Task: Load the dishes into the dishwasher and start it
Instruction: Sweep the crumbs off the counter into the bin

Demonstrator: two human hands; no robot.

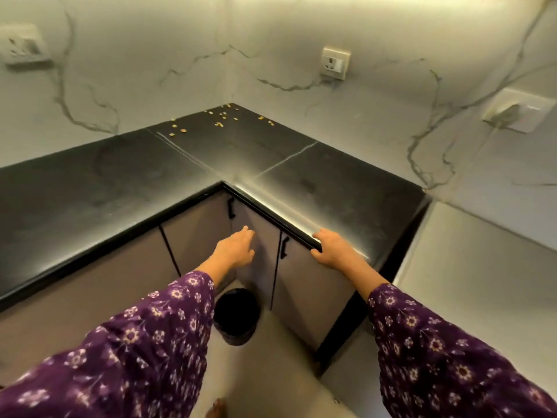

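Along the bottom of the frame, two arms in purple flowered sleeves reach forward. Low centre, between them, a black bin stands on the pale floor. At centre, the left hand hovers at a grey cabinet door, fingers loosely spread and holding nothing; whether it touches the door is unclear. Right of it, past a black handle, the right hand grips the black countertop by its edge, fingers on top and thumb against the front. In the counter's far corner lie yellow crumbs, below a wall socket at upper right. No dishes or dishwasher are in view. The task seems barely begun; the next move calls for finding them.
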